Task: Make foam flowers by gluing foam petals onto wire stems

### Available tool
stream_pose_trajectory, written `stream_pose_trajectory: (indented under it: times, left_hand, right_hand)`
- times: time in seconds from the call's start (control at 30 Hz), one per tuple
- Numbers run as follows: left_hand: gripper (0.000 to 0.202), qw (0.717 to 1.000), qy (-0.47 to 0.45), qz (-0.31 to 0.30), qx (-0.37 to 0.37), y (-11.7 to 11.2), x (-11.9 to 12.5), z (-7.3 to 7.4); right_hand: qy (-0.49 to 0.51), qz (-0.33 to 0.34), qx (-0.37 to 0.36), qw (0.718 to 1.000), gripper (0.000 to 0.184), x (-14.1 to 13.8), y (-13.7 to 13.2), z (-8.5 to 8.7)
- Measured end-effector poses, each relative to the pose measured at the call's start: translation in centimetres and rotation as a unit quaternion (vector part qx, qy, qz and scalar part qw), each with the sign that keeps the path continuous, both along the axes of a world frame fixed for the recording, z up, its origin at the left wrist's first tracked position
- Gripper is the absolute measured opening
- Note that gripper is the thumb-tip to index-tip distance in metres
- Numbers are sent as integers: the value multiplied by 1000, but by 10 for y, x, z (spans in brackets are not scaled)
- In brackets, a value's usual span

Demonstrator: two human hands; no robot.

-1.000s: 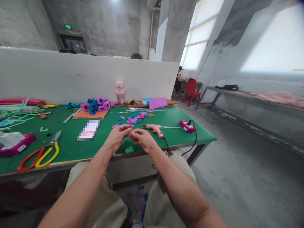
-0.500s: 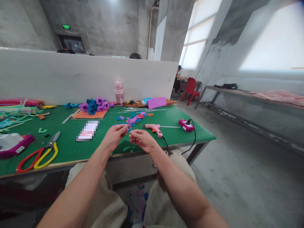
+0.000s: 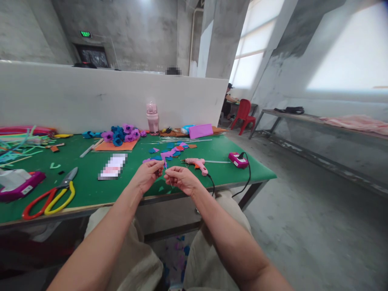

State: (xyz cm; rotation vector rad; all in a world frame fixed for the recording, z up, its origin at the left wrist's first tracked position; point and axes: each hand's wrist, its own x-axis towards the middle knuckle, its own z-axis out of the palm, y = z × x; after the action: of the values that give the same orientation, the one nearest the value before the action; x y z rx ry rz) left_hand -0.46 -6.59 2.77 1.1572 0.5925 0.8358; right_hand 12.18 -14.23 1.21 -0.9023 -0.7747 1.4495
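Left hand [image 3: 148, 174] and right hand [image 3: 182, 178] together at a small purple paper piece [image 3: 165, 164] on a thin stem [image 3: 170, 183], over the green desk [image 3: 218, 150].
The left pinches the paper; the right's fingertips close on the stem just below. From there, cut paper scraps [image 3: 168, 154] lie at one o'clock, a pink glue gun [image 3: 195, 162] at three, scissors [image 3: 64, 184] at nine, paper flowers [image 3: 117, 139] at ten.

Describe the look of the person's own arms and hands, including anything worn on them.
The left arm and right arm are bare as far as they show, with no sleeves in view. The left hand and right hand are ungloved; no watch or bracelet shows, and small rings would be hard to make out. Beneath are loose beige trousers.
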Motion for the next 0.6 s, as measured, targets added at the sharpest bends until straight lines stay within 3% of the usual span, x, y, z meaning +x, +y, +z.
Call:
stream_pose_trajectory:
  times: [0.33, 0.43, 0.53, 0.6]
  left_hand:
    - [18, 999, 11, -36, -37, 3, -2, -2]
    - [15, 997, 4, -37, -61, 4, -2, -1]
    - [15, 995, 3, -19, -93, 4, -2, 1]
    - [15, 994, 6, -14, -104, 4, -2, 2]
  right_hand:
    - [-9, 3, -9, 1000, 30, -4, -2, 2]
    - [-63, -1, 12, 998, 30, 0, -1, 4]
    - [-205, -96, 48, 973, 31, 27, 0, 9]
    - [-349, -221, 50, 909, 30, 59, -1, 12]
